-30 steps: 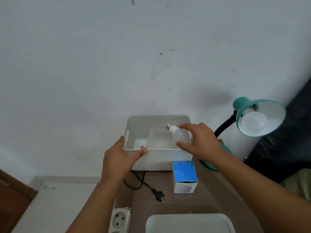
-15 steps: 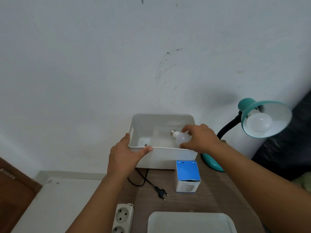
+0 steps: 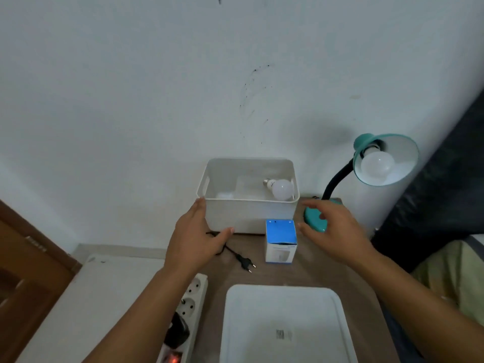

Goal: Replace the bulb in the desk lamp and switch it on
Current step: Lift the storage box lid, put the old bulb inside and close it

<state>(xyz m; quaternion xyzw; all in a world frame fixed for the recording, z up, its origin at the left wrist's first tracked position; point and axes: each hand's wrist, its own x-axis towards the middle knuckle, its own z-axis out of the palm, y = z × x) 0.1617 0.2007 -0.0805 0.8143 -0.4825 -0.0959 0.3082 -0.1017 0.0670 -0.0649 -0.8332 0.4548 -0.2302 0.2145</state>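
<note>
A teal desk lamp (image 3: 385,158) stands at the back right with a white bulb (image 3: 377,163) in its shade, unlit. Its black plug (image 3: 246,264) lies loose on the wooden table. A second white bulb (image 3: 281,189) lies in the right end of the white bin (image 3: 248,213) by the wall. A blue and white bulb box (image 3: 280,241) stands in front of the bin. My left hand (image 3: 199,239) rests open against the bin's front left corner. My right hand (image 3: 332,229) hovers open and empty beside the box, over the lamp's teal base (image 3: 314,218).
A white power strip (image 3: 188,310) runs along the table's left edge, with a black plug in it and a red switch light. A white tray (image 3: 285,323) sits at the front. A dark cushion and bedding lie at the right; a wooden door is at the left.
My right hand let go of the bulb in the bin and drew back toward me, beside the box. My left hand slid from the bin's rim down to its front wall.
</note>
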